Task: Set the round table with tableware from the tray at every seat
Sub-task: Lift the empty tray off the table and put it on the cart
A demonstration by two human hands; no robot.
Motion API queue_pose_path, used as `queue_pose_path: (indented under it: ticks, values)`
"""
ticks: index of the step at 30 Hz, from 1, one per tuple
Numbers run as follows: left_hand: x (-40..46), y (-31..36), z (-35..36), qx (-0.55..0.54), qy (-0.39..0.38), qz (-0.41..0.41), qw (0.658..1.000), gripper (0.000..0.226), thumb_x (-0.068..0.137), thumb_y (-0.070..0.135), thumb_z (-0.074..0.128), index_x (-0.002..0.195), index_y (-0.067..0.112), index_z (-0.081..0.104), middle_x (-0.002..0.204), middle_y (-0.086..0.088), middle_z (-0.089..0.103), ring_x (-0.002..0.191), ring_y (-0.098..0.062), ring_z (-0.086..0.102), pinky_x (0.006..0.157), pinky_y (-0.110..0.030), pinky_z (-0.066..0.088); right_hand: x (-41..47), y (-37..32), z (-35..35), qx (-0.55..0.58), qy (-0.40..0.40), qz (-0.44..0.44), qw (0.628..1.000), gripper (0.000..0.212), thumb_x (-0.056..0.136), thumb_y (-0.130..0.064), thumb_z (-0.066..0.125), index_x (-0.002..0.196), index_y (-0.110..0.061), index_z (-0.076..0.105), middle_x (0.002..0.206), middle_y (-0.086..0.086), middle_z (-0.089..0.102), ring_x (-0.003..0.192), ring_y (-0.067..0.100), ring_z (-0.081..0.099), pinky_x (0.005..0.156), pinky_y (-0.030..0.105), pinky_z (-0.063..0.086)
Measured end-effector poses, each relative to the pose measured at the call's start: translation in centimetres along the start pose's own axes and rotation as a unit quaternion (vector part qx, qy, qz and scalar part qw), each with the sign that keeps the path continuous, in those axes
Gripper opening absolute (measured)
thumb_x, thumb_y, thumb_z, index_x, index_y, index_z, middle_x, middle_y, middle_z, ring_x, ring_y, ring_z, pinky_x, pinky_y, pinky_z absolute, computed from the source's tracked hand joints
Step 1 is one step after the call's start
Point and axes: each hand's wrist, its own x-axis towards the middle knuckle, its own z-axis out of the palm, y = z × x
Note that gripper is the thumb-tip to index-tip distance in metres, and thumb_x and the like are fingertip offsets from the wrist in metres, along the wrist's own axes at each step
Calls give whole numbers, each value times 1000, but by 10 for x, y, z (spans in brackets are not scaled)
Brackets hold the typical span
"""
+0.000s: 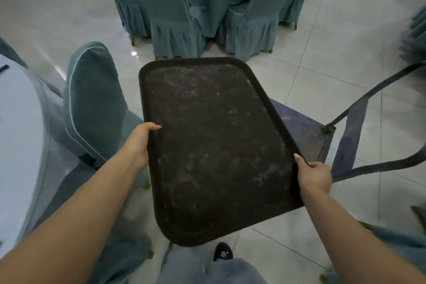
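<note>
Gripping tray (pixel 214 136) w/ both hands, fingers under rim hidden

The room is a bit dim and the light looks cool and bluish. The shiny floor (pixel 322 37) has a small bright spot and soft white streaks of glare at the left. Things at the edges bend and look blurry, like the arms at the bottom.
</note>
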Motion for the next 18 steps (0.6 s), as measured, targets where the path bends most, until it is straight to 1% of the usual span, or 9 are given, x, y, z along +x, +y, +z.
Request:
queue_pose_path:
  ticks: [2, 4, 5, 7, 10, 11, 15, 16, 18]
  values:
    - [19, 8, 7, 30, -6, 2, 1000, 21, 92, 23, 52, 100, 11, 67, 83, -7, 74, 82, -23, 70, 68, -36, 53, 7, -2, 11, 1, 2, 20, 1000, 48, 88, -59, 57, 91, -11, 63, 83, 7, 63, 78, 31, 59, 76, 44, 52]
    - [41, 18, 12, 56, -14, -4, 998, 23, 95, 28, 52, 110, 13, 64, 100, -9, 71, 97, -26, 66, 78, -40, 53, 15, -10, 24, 7, 9, 34, 999, 49, 88, -58, 57, 92, -10, 64, 85, 9, 64, 81, 31, 61, 80, 47, 54]
    - [52, 24, 14, 66, -21, -7, 998, 25, 96, 28, 52, 114, 14, 62, 106, -10, 68, 101, -27, 64, 80, -41, 53, 18, -15, 30, 8, 15, 36, 999, 49, 88, -59, 56, 91, -10, 64, 84, 9, 64, 80, 31, 61, 81, 48, 54]
    - [79, 36, 18, 74, -34, -16, 997, 30, 97, 26, 52, 123, 14, 57, 113, -12, 66, 104, -29, 62, 79, -40, 53, 28, -27, 47, 9, 31, 45, 998, 49, 88, -60, 56, 90, -11, 63, 84, 9, 63, 80, 31, 61, 82, 50, 54]
    - [115, 53, 23, 67, -35, -24, 997, 29, 95, 18, 51, 123, 11, 57, 107, -14, 67, 97, -27, 64, 69, -37, 54, 36, -44, 69, 15, 45, 53, 998, 44, 87, -60, 57, 87, -16, 59, 83, 7, 62, 85, 33, 60, 89, 56, 50]
    - [130, 61, 25, 72, -35, -26, 996, 28, 94, 15, 51, 121, 11, 57, 106, -14, 67, 95, -27, 65, 68, -38, 54, 41, -51, 79, 20, 50, 58, 997, 43, 87, -59, 58, 85, -16, 58, 82, 6, 61, 84, 33, 60, 90, 57, 49]
    - [197, 79, 42, 94, -27, -29, 995, 30, 86, 12, 54, 115, 6, 62, 110, -16, 68, 102, -32, 64, 85, -44, 54, 69, -67, 122, 34, 74, 73, 994, 45, 87, -57, 59, 86, -12, 62, 82, 9, 64, 81, 33, 60, 84, 52, 53]
    - [210, 79, 45, 97, -18, -26, 995, 31, 84, 12, 55, 113, 5, 63, 107, -17, 69, 100, -33, 65, 85, -44, 54, 75, -66, 129, 38, 79, 76, 993, 46, 87, -57, 59, 86, -12, 62, 82, 9, 64, 81, 33, 60, 82, 50, 52]
    - [248, 73, 55, 95, -5, -19, 995, 28, 81, 11, 57, 106, 4, 66, 98, -17, 70, 91, -33, 67, 75, -40, 55, 94, -59, 155, 36, 89, 83, 992, 44, 87, -57, 60, 85, -13, 62, 80, 7, 63, 78, 29, 57, 75, 45, 48]
